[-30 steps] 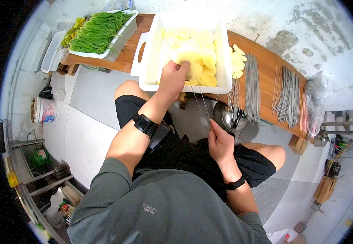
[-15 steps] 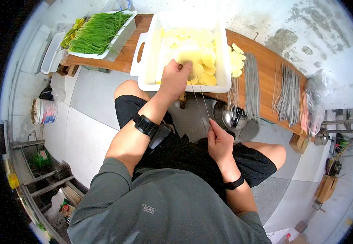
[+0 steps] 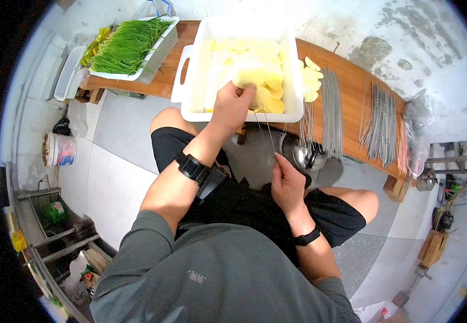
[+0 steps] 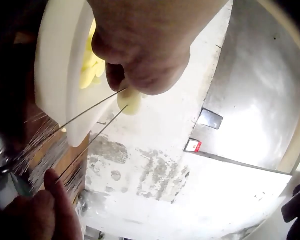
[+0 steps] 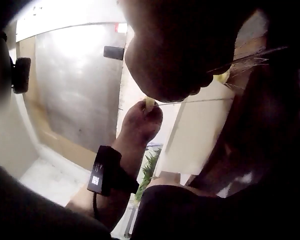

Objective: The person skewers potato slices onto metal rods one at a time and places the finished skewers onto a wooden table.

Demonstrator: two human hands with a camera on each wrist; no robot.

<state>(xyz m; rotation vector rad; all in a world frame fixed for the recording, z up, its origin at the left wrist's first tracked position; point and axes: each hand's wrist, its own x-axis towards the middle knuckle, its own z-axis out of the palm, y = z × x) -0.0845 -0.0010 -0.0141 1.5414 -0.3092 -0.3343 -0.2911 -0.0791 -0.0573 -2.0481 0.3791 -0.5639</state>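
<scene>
My left hand [image 3: 232,107] pinches a pale yellow slice [image 4: 129,102] between thumb and fingers, over the near side of a white tub [image 3: 189,110] of similar slices [image 3: 274,76]. Two thin metal skewers [image 3: 266,134] run from that slice down to my right hand [image 3: 288,183], which grips their other ends below the tub's edge. In the left wrist view the skewer tips meet the slice; how deep they go I cannot tell. The right wrist view is dark, with the right hand [image 5: 175,50] large in front and the left hand [image 5: 140,122] beyond it.
Green stalks [image 3: 131,46] fill a white tray at the left of the wooden bench [image 3: 352,70]. Right of the tub lie loose slices [image 3: 310,83] and bundles of skewers [image 3: 331,113], [image 3: 379,126]. A metal pot [image 3: 304,156] stands beneath the bench.
Both hands remain in nearly the same hold. The right hand has shifted slightly up and left, and the left hand slightly right relative to the tub.
</scene>
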